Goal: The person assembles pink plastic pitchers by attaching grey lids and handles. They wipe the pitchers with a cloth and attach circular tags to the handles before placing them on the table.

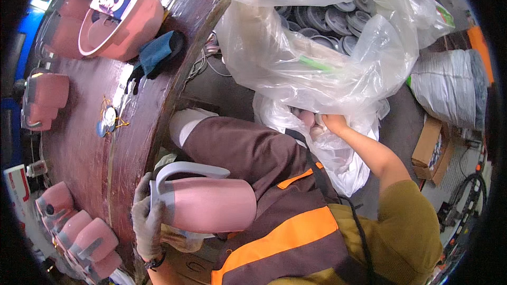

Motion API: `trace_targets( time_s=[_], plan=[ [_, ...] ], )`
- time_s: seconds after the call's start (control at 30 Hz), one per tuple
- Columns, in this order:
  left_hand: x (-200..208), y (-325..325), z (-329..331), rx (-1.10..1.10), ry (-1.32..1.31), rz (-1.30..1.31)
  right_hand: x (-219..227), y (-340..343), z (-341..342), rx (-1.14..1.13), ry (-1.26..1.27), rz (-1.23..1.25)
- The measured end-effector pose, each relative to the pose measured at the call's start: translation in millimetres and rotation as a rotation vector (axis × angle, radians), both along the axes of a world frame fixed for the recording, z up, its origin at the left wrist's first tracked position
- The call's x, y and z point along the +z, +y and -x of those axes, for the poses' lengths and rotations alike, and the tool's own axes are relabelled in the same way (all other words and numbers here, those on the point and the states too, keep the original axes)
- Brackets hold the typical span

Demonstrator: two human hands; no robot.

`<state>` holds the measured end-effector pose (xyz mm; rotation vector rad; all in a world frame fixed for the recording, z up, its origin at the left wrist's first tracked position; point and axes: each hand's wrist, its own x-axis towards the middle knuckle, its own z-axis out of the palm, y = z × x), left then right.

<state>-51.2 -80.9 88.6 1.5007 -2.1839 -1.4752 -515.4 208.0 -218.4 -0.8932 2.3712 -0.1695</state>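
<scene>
- The left hand, in a thin grey cloth glove, is partly curled and has hold of a pink jug by its grey top end.
- The jug is on its side over the person's lap, next to the table edge. It is smooth and round like a fat tube, with a long, bent grey handle.
- The right hand is bare and dips into a thin, crinkly white bag, by some small round pink pieces. Its fingertips are hidden, so I cannot tell how far open it is or if it holds one.
- The soft brown apron has bright orange bands.
- The table is dark brown and shiny.
- Past the white bag, a big, wrinkly see-through bag holds lots of grey round discs.
- At the table's far end are a blue cloth and a round pink tub.
</scene>
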Motion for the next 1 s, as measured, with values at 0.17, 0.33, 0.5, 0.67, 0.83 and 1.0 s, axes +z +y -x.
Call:
trace_targets(
  time_s=[0.17,0.33,0.5,0.67,0.83,1.0],
  plan=[
    [-14,4,-28,0.132,-0.012,0.011,8,-75,-24,0.483,-0.131,-0.104],
    [7,21,-11,0.442,0.244,0.018,163,-164,-21,0.178,-0.397,0.46],
    [-8,28,-19,0.486,0.373,0.012,121,-179,180,-0.051,0.447,-0.042],
    [-26,55,-27,0.727,0.544,-0.069,64,-105,200,0.0,0.7,-0.294],
    [-68,66,-10,1.05,0.756,-0.091,172,-153,113,-0.038,0.201,0.563],
    [-91,86,26,1.211,1.044,-0.452,258,-181,-101,0.47,-0.174,0.995]
  ],
)
